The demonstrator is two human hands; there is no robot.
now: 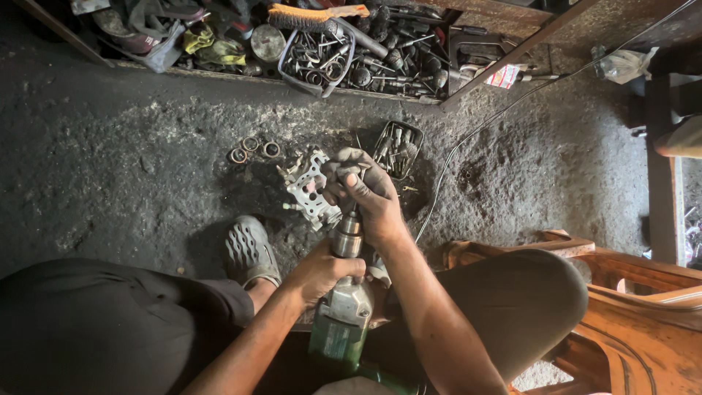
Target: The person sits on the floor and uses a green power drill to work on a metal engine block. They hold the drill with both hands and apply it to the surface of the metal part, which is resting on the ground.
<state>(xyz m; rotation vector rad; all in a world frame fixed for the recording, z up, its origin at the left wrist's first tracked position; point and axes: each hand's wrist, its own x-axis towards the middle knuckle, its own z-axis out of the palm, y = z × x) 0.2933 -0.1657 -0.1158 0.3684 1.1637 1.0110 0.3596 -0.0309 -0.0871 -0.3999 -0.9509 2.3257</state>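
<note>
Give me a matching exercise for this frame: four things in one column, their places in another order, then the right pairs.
1. left hand
2. right hand
3. three rings
4. small bit tray

A. on the floor, left of the metal part
B. gripping the green drill below its chuck
C. on the floor, just beyond the right hand
D. up at the drill's tip

Pairs: 1-B, 2-D, 3-A, 4-C

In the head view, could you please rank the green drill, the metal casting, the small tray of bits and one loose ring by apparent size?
1. green drill, though nearest the camera
2. metal casting
3. small tray of bits, close to the casting in size
4. loose ring
</note>
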